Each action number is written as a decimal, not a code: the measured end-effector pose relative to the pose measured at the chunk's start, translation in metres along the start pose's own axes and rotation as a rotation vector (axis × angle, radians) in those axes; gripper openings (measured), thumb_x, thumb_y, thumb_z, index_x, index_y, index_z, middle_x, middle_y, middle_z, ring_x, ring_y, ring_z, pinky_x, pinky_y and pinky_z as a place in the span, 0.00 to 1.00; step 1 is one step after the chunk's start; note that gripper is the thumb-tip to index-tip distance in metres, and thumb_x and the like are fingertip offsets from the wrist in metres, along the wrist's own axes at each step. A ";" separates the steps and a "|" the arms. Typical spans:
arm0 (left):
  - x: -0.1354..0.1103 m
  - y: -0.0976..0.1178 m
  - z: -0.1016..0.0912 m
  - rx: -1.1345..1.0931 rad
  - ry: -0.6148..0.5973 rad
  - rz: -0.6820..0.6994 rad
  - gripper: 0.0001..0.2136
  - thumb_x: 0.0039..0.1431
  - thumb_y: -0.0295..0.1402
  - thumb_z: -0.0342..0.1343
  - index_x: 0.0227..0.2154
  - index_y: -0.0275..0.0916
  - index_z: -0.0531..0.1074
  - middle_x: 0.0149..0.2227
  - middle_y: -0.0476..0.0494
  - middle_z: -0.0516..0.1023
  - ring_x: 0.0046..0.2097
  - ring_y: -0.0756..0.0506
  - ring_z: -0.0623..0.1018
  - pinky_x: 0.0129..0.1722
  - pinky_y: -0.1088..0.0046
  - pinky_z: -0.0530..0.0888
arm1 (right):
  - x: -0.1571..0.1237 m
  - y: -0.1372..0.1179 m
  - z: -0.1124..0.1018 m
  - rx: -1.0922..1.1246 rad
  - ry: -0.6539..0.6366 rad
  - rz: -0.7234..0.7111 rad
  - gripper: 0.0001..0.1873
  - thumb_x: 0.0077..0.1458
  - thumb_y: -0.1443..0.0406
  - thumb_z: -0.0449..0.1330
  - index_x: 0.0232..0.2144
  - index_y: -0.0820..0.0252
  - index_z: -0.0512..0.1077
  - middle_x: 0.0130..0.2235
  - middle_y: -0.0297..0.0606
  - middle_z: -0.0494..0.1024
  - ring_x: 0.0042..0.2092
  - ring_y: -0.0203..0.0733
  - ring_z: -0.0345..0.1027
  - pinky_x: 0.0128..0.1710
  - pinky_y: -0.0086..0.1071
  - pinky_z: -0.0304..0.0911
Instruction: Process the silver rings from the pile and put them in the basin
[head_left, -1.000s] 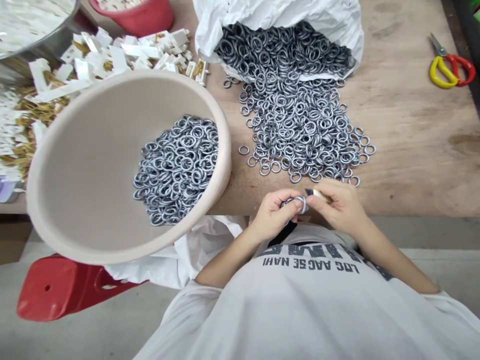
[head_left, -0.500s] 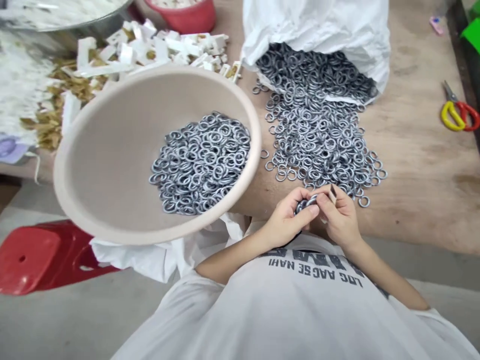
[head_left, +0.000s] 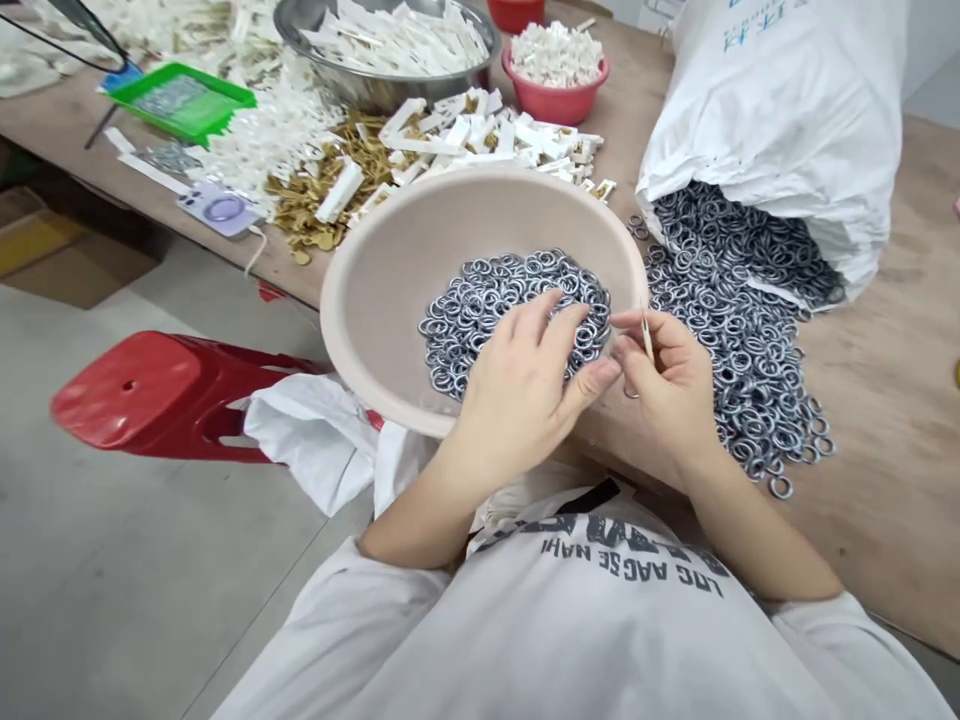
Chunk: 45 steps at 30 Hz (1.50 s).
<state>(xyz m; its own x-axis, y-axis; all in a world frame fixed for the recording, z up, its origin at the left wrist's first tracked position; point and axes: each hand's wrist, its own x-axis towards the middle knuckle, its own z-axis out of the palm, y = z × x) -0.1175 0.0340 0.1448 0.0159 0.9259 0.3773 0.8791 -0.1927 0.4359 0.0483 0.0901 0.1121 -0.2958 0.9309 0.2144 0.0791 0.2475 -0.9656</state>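
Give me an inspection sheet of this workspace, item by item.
Surface: wooden table, bare wood with some stains.
Job's things: beige bowl, tilted, holding metal rings; more loose rings lie on the table, spilling from a white sack.
Clutter: white plastic pieces, brass-coloured bits, steel basin, red bowl, green tray.
Hands: left hand rests spread on the rings; right hand pinches a thin pale stick.
Cables: white cable running from a lilac phone.
Surroundings: red plastic stool, concrete floor, cardboard box.
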 end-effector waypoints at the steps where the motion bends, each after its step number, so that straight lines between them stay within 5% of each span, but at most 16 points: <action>1: -0.001 -0.001 0.000 -0.002 -0.003 0.018 0.26 0.69 0.51 0.44 0.59 0.38 0.67 0.63 0.33 0.68 0.64 0.36 0.67 0.64 0.52 0.64 | -0.003 0.004 -0.001 0.003 0.022 0.004 0.11 0.64 0.58 0.60 0.47 0.51 0.75 0.39 0.37 0.77 0.33 0.39 0.68 0.32 0.34 0.66; 6: -0.020 0.017 0.013 -0.231 0.069 0.239 0.15 0.69 0.38 0.50 0.53 0.40 0.72 0.56 0.36 0.78 0.57 0.39 0.75 0.60 0.56 0.67 | -0.033 0.027 -0.026 -0.060 0.120 0.037 0.09 0.63 0.59 0.61 0.43 0.52 0.77 0.34 0.35 0.76 0.31 0.38 0.65 0.32 0.34 0.63; 9: -0.027 0.032 0.051 -0.376 -0.163 0.427 0.12 0.68 0.36 0.49 0.46 0.40 0.75 0.47 0.39 0.82 0.48 0.42 0.80 0.52 0.63 0.72 | -0.048 0.049 -0.050 -0.083 0.182 0.094 0.08 0.61 0.60 0.62 0.41 0.55 0.78 0.36 0.35 0.77 0.34 0.38 0.66 0.35 0.33 0.63; 11: -0.024 0.035 0.086 -0.286 -0.262 0.337 0.14 0.70 0.36 0.46 0.44 0.37 0.76 0.44 0.36 0.82 0.47 0.40 0.80 0.52 0.60 0.73 | -0.055 0.064 -0.066 -0.063 0.254 0.145 0.09 0.60 0.59 0.63 0.40 0.57 0.78 0.35 0.35 0.77 0.34 0.38 0.66 0.34 0.32 0.62; 15: -0.004 0.025 0.153 -0.053 -0.286 0.157 0.23 0.70 0.39 0.47 0.61 0.30 0.65 0.68 0.23 0.61 0.69 0.30 0.62 0.66 0.48 0.62 | -0.064 0.082 -0.094 -0.043 0.356 0.210 0.12 0.59 0.58 0.64 0.41 0.58 0.77 0.32 0.32 0.74 0.30 0.34 0.61 0.31 0.30 0.58; 19: 0.004 0.017 0.185 0.098 -0.327 0.093 0.33 0.68 0.45 0.50 0.69 0.30 0.53 0.71 0.18 0.52 0.73 0.24 0.52 0.68 0.41 0.56 | -0.074 0.086 -0.112 -0.069 0.351 0.246 0.12 0.58 0.57 0.64 0.40 0.58 0.77 0.30 0.31 0.72 0.28 0.34 0.59 0.29 0.30 0.56; 26: -0.005 0.024 0.183 -0.040 -0.319 0.157 0.25 0.70 0.35 0.46 0.67 0.37 0.58 0.69 0.29 0.61 0.71 0.35 0.61 0.68 0.52 0.64 | -0.078 0.088 -0.137 -0.097 0.282 0.262 0.13 0.60 0.56 0.62 0.41 0.58 0.78 0.28 0.30 0.70 0.27 0.34 0.57 0.27 0.30 0.52; 32: -0.006 0.007 0.175 0.089 -0.341 0.106 0.27 0.63 0.17 0.39 0.65 0.31 0.60 0.67 0.29 0.64 0.69 0.38 0.63 0.67 0.56 0.64 | -0.057 0.070 -0.149 -0.214 0.086 0.166 0.13 0.61 0.56 0.60 0.42 0.57 0.78 0.35 0.36 0.78 0.33 0.38 0.66 0.33 0.31 0.60; 36: -0.008 0.002 0.173 0.165 -0.326 0.125 0.17 0.65 0.21 0.44 0.51 0.35 0.72 0.53 0.34 0.75 0.55 0.38 0.74 0.57 0.57 0.72 | -0.043 0.062 -0.146 -0.296 0.004 0.071 0.13 0.63 0.56 0.59 0.39 0.57 0.78 0.35 0.37 0.78 0.35 0.40 0.68 0.36 0.32 0.61; 40: -0.004 -0.001 0.171 0.147 -0.294 0.091 0.09 0.67 0.25 0.46 0.40 0.36 0.72 0.44 0.37 0.75 0.48 0.39 0.74 0.51 0.58 0.72 | -0.040 0.074 -0.143 -0.283 -0.023 0.097 0.15 0.63 0.55 0.58 0.38 0.58 0.78 0.31 0.34 0.76 0.32 0.39 0.66 0.34 0.32 0.60; 45: 0.002 0.017 0.166 -0.315 -0.233 0.029 0.06 0.69 0.30 0.48 0.41 0.39 0.70 0.43 0.41 0.76 0.46 0.43 0.75 0.47 0.65 0.72 | -0.046 0.093 -0.137 -0.204 0.034 0.151 0.16 0.62 0.54 0.59 0.44 0.57 0.78 0.37 0.37 0.80 0.37 0.41 0.71 0.37 0.33 0.63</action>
<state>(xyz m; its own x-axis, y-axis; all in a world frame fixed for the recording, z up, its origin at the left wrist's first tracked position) -0.0239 0.0869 0.0174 0.1779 0.9607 0.2132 0.6877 -0.2763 0.6713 0.1998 0.1075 0.0330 -0.2339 0.9691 0.0782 0.3115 0.1509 -0.9382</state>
